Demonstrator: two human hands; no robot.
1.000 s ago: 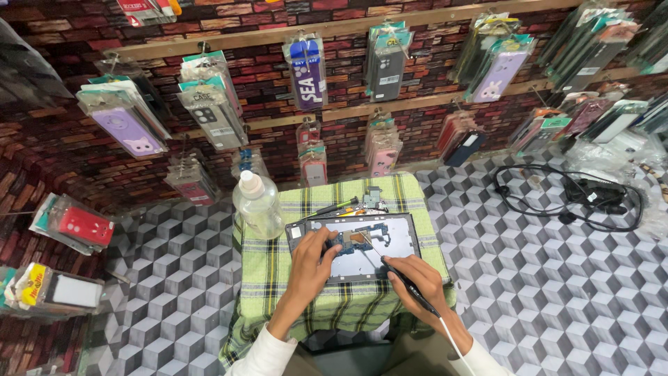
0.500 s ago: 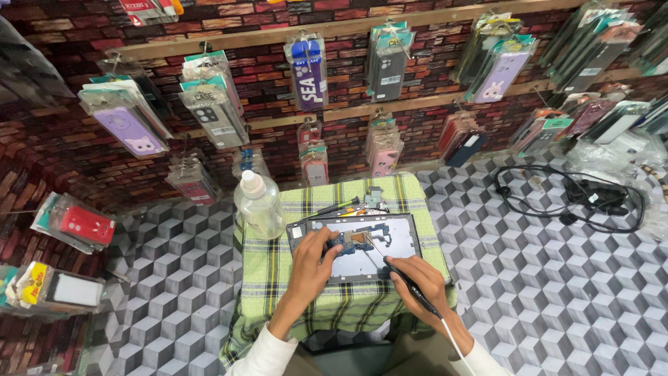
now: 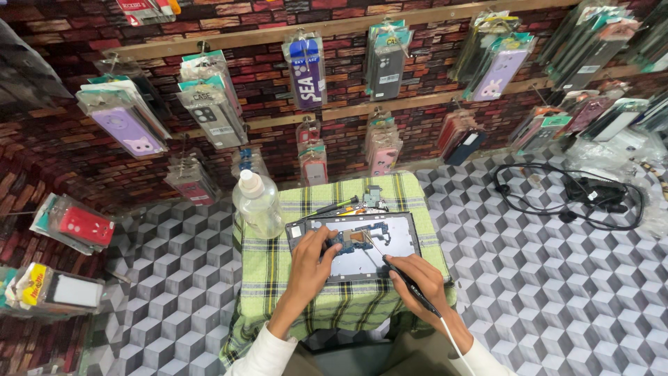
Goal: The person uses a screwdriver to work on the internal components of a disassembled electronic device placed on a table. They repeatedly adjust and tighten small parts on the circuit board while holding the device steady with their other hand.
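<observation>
An opened tablet (image 3: pixel 396 237) lies back-up on a small table covered with a green checked cloth (image 3: pixel 268 278). Its circuit board (image 3: pixel 350 240) is exposed in the middle. My left hand (image 3: pixel 310 261) rests on the tablet's left part, fingers touching the board. In my right hand (image 3: pixel 416 278) is a thin black corded tool (image 3: pixel 400 268), held like a pen, its tip reaching up to the board.
A clear plastic bottle (image 3: pixel 257 202) stands at the table's back left. Small tools (image 3: pixel 341 204) lie behind the tablet. Packaged phone cases (image 3: pixel 306 69) hang on the brick-pattern wall. A black cable and adapter (image 3: pixel 591 191) lie on the floor at right.
My hands have shifted only slightly over the board; the tool tip stays at the same spot.
</observation>
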